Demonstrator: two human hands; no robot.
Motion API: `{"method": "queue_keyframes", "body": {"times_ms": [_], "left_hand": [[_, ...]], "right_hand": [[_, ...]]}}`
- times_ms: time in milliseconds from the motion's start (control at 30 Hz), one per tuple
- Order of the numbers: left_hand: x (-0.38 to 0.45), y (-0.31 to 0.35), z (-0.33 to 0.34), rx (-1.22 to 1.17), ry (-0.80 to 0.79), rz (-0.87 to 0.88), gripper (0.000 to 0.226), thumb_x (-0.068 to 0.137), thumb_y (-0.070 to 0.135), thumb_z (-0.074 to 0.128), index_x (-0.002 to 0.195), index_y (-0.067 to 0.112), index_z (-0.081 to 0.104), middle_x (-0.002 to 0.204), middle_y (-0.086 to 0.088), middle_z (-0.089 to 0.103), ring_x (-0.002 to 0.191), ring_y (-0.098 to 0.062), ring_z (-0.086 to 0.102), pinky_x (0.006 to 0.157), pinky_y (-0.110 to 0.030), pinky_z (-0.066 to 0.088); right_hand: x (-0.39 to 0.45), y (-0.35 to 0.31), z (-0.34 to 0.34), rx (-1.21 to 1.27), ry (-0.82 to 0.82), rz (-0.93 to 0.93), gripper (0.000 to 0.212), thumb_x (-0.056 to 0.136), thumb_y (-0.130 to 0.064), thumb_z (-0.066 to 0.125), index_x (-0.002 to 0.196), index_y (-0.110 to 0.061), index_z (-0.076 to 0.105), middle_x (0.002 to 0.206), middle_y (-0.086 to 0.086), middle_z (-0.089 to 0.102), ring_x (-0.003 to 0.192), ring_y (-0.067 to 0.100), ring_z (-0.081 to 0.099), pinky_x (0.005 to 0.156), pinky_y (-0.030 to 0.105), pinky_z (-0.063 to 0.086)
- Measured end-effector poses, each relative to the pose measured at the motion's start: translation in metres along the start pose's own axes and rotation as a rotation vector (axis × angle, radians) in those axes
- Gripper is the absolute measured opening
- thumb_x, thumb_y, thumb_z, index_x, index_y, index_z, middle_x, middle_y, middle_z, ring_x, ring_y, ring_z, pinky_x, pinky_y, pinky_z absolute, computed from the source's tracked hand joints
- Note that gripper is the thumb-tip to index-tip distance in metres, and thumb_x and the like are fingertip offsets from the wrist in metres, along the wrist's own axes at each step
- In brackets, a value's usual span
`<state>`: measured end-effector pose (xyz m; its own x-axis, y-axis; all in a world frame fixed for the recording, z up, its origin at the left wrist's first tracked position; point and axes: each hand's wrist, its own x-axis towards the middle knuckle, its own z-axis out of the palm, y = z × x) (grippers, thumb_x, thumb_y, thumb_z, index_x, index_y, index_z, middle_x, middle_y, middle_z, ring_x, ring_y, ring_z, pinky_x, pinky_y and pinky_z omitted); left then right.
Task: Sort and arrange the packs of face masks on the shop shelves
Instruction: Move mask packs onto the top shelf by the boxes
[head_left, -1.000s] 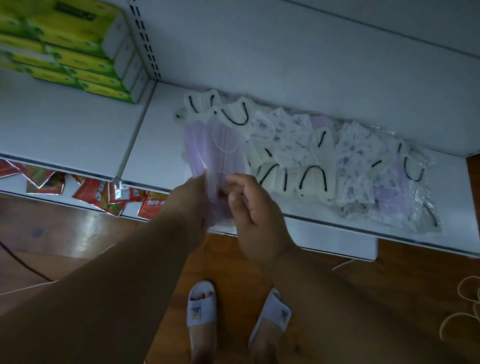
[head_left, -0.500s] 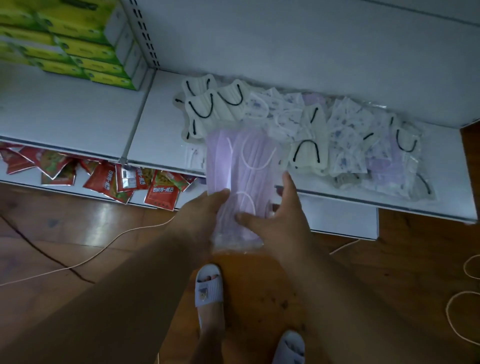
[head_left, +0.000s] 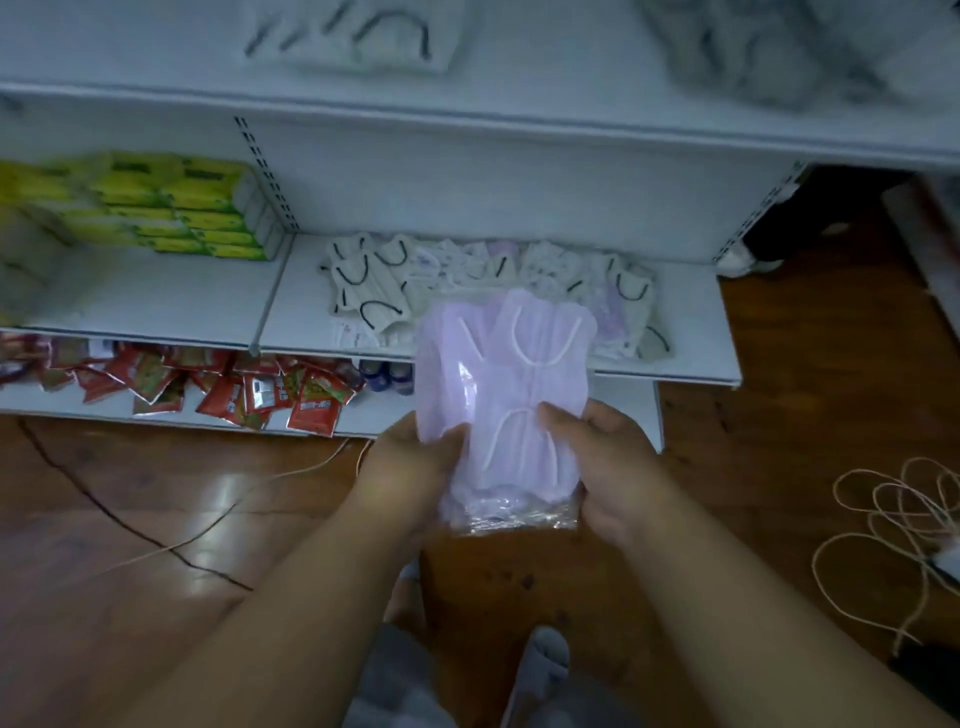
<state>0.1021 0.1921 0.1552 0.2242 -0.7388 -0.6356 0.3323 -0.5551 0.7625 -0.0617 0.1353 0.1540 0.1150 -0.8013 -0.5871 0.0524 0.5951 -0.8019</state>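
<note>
The left hand and right hand have lifted the purple mask packs clear of the middle shelf, each gripping a lower side, likely to reshelve them. Red sachets crowd the bottom shelf's front edge; mixed mask packs cover the middle shelf.
</note>
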Motion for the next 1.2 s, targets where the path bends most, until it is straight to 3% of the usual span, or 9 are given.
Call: {"method": "queue_keyframes", "body": {"times_ms": [67,133,267,367,567,733,867,1000,1200], "left_hand": [[-0.027,0.016,0.022,0.051,0.041,0.091,0.045,0.066,0.038,0.084,0.106,0.019,0.074,0.100,-0.010,0.077,0.092,-0.036,0.074,0.089,-0.059,0.056],[-0.054,0.037,0.041,0.055,0.058,0.165,0.057,0.059,0.047,0.084,0.107,0.018,0.074,0.097,-0.008,0.078,0.089,-0.033,0.075,0.087,-0.056,0.058],[-0.109,0.079,0.068,0.056,0.037,0.260,0.017,0.091,0.033,0.071,0.101,0.019,0.070,0.094,-0.006,0.078,0.087,-0.028,0.075,0.083,-0.049,0.060],[-0.133,0.103,0.079,0.052,0.017,0.325,0.005,0.095,0.028,0.066,0.097,0.023,0.068,0.091,-0.003,0.077,0.085,-0.025,0.074,0.073,-0.040,0.060],[-0.170,0.168,0.089,0.049,-0.048,0.519,0.019,0.097,0.025,0.063,0.112,0.016,0.070,0.086,0.006,0.077,0.072,-0.008,0.074,0.054,-0.023,0.055],[-0.192,0.240,0.096,0.023,-0.158,0.635,0.024,0.097,0.020,0.061,0.120,0.014,0.067,0.102,-0.003,0.078,0.091,-0.022,0.075,0.078,-0.040,0.061],[-0.204,0.288,0.099,-0.043,-0.261,0.729,0.017,0.098,0.022,0.059,0.111,0.018,0.069,0.096,-0.002,0.079,0.087,-0.021,0.076,0.069,-0.034,0.060],[-0.215,0.341,0.117,-0.079,-0.324,0.809,0.018,0.097,0.021,0.059,0.112,0.018,0.067,0.090,-0.001,0.079,0.080,-0.019,0.076,0.063,-0.034,0.059],[-0.224,0.427,0.175,-0.018,-0.327,0.910,0.018,0.099,0.021,0.061,0.114,0.014,0.068,0.086,-0.003,0.078,0.063,-0.020,0.072,0.045,-0.025,0.049]], "right_hand": [[-0.029,-0.019,-0.011,-0.046,-0.053,-0.093,0.023,0.088,-0.008,0.072,0.111,-0.009,0.070,0.105,0.013,0.075,0.101,0.040,0.069,0.092,0.066,0.049],[-0.054,-0.040,-0.023,-0.055,-0.037,-0.190,0.027,0.087,-0.005,0.071,0.114,-0.010,0.069,0.106,0.009,0.075,0.100,0.033,0.072,0.094,0.059,0.052],[-0.098,-0.089,-0.044,0.001,0.004,-0.277,0.016,0.090,-0.006,0.069,0.104,-0.012,0.072,0.099,0.007,0.077,0.093,0.028,0.073,0.088,0.047,0.057],[-0.121,-0.124,-0.049,0.031,-0.006,-0.327,0.015,0.089,-0.005,0.068,0.102,-0.012,0.073,0.100,0.007,0.077,0.095,0.029,0.073,0.091,0.049,0.055],[-0.154,-0.196,-0.038,-0.038,0.095,-0.566,0.009,0.090,-0.013,0.071,0.098,-0.016,0.073,0.092,-0.003,0.078,0.087,0.021,0.074,0.082,0.042,0.059],[-0.186,-0.256,-0.021,-0.010,0.136,-0.762,0.015,0.091,-0.012,0.069,0.106,-0.016,0.071,0.092,-0.004,0.077,0.085,0.014,0.074,0.077,0.036,0.059],[-0.200,-0.293,-0.007,0.072,0.260,-0.858,0.005,0.091,-0.019,0.071,0.093,-0.016,0.074,0.086,0.000,0.077,0.084,0.020,0.074,0.084,0.047,0.059],[-0.214,-0.335,-0.001,0.086,0.370,-0.966,0.013,0.090,-0.021,0.072,0.079,-0.013,0.073,0.074,0.000,0.075,0.071,0.016,0.073,0.072,0.036,0.058],[-0.208,-0.441,-0.028,-0.031,0.465,-1.072,0.006,0.095,-0.021,0.064,0.099,-0.017,0.067,0.089,0.000,0.072,0.084,0.017,0.070,0.076,0.034,0.056]]}}
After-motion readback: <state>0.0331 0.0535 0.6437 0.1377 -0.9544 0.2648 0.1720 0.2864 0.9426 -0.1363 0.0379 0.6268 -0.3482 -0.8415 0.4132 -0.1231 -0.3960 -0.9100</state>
